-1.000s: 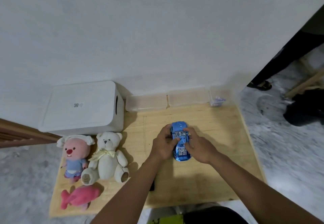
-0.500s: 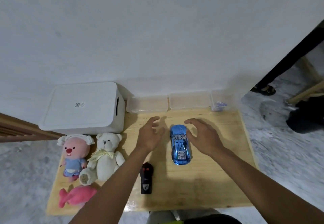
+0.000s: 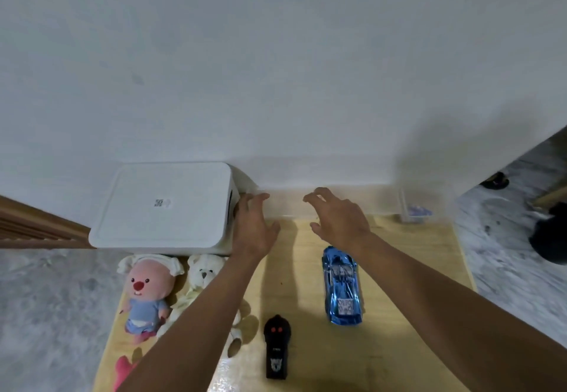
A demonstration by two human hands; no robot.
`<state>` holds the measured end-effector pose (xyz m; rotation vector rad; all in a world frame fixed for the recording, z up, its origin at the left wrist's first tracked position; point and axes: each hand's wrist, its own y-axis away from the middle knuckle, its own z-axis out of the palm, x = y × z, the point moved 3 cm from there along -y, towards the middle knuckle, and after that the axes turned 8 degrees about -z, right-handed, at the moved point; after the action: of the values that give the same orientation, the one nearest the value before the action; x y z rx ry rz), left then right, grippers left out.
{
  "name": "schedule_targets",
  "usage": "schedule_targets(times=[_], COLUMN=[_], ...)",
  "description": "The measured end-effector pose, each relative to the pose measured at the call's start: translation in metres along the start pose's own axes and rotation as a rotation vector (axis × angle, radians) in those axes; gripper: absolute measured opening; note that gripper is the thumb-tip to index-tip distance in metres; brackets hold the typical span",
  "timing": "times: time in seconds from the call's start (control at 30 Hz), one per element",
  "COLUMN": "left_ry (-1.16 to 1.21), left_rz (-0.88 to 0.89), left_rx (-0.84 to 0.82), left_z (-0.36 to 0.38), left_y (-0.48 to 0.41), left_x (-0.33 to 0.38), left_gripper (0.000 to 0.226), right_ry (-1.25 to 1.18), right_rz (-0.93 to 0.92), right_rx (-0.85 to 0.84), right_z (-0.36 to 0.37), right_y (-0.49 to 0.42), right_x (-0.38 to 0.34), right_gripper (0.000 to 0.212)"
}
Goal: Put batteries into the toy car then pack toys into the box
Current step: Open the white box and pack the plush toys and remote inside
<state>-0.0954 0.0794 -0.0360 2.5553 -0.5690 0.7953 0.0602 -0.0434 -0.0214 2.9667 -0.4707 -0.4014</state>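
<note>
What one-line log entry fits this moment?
left hand open | right hand open | car on table, untouched | box closed

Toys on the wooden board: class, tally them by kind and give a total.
Plush toys: 3 (pink-faced doll, white bear, pink plush)
Toy car: 1
Remote control: 1
Total: 5

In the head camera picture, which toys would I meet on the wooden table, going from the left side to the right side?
pink-faced doll → white teddy bear → black remote control → blue toy car
</note>
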Motion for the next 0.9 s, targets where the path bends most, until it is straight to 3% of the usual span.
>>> schedule_targets(times=[0.23, 0.47, 0.73, 0.9], left_ry=[0.101, 0.140, 0.151, 0.182], left_rz=[0.090, 0.035, -0.024, -0.005], left_rx=[0.019, 0.013, 0.072, 0.066], left_z=[0.015, 0.027, 0.024, 0.022], left_y=[-0.010, -0.016, -0.015, -0.014], left_x=[-0.013, -0.021, -0.014, -0.014], left_gripper=[0.072, 0.072, 0.082, 0.093], right_ry=[0.171, 0.210, 0.029, -0.106], right_rz=[-0.023, 0.006, 0.044, 0.105], right_rx=[-0.014, 0.006, -0.009, 0.080], right_z=[0.024, 0.030, 0.017, -0.005], right_y=[-0.026, -0.031, -0.032, -0.033], right_x=[-0.008, -0.009, -0.004, -0.001], right_gripper=[0.053, 0.041, 0.044, 0.029])
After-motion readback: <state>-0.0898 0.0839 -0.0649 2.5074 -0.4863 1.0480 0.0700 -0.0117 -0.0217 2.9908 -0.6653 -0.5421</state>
